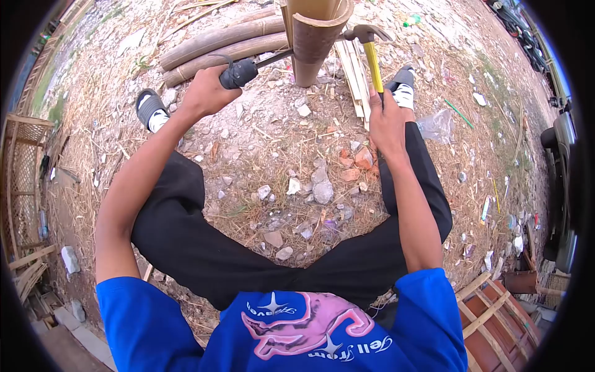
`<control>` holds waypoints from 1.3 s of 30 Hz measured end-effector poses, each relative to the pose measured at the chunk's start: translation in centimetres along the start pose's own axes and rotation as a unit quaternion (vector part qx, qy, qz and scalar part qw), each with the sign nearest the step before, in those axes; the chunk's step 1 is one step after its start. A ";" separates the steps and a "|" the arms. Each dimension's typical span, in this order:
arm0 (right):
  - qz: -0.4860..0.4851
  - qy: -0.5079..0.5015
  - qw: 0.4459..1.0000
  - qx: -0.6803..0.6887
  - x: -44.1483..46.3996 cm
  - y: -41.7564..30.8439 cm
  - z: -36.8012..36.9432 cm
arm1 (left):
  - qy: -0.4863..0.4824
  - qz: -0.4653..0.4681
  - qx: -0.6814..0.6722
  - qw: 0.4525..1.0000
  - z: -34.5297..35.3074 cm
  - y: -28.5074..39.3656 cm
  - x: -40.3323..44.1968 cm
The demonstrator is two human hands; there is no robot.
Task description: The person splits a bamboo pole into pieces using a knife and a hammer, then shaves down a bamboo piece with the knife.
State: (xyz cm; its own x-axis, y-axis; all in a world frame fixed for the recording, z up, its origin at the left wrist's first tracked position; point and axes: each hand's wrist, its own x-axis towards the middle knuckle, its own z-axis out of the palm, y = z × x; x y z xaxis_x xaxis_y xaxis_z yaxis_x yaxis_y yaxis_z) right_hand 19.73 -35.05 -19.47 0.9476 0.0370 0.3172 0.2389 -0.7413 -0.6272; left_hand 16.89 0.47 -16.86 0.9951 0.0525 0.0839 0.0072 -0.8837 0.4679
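Note:
A thick bamboo pole (313, 46), split open at its top, stands upright on the ground between my feet. My left hand (209, 94) is wrapped round the black handle of a metal-bladed tool (238, 73). Its narrow blade reaches right and meets the bamboo's side; whether it is a knife or a chisel I cannot tell. In my right hand (388, 127) is a claw hammer (374, 62) with a yellow and black handle. The hammer's head is up, close to the bamboo's right side; contact is unclear.
Brown bamboo lengths (223, 46) lie behind the pole on the left. Pale split strips (353, 77) rest beside my right foot. Stones (322, 189) and broken brick (362, 158) cover the ground between my legs. A slatted wooden frame (496, 310) is at lower right.

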 end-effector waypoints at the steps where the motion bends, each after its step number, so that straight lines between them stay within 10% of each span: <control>1: 0.004 0.008 1.000 0.011 0.6 -0.6 -1.1 | 0.001 0.001 0.004 1.000 0.3 0.3 0.2; 7: -0.183 0.206 0.886 0.373 4.1 -9.6 -14.4 | -0.003 0.017 -0.019 1.000 1.4 0.5 0.9; 10: -0.156 0.252 0.872 0.390 2.4 -4.6 -5.5 | -0.008 0.010 -0.006 1.000 1.0 0.8 0.7; 11: -0.050 0.065 0.994 0.075 0.9 -0.8 -2.1 | -0.012 -0.004 -0.004 1.000 1.0 0.9 0.7; 13: 0.108 -0.085 0.989 -0.058 -0.5 3.6 1.6 | -0.036 -0.015 0.006 0.999 1.1 0.8 1.2; 22: 0.001 0.006 0.996 0.092 0.3 0.4 -0.4 | -0.020 -0.014 -0.006 1.000 2.6 -0.5 1.3; 26: -0.019 -0.004 0.999 -0.042 1.2 2.7 3.6 | -0.007 -0.003 0.010 1.000 2.3 -0.6 1.3; 31: -0.095 0.133 0.977 0.134 3.3 -4.3 -4.4 | -0.010 -0.010 -0.007 1.000 2.4 -0.8 1.6; 36: -0.194 0.285 0.827 0.444 3.8 -6.0 -4.2 | -0.012 -0.017 -0.016 1.000 2.3 -0.7 1.4; 39: 0.049 -0.062 0.995 -0.056 2.4 4.7 5.9 | -0.026 -0.018 -0.006 0.999 3.1 -1.4 1.4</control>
State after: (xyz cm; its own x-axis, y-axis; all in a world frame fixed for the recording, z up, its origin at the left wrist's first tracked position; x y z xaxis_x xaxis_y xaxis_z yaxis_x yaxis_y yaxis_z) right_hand 24.40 -34.54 -25.83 0.9858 0.0378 0.1638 0.1251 -0.8158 -0.5646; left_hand 18.58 0.31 -20.12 0.9980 0.0602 0.0206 0.0430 -0.8763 0.4798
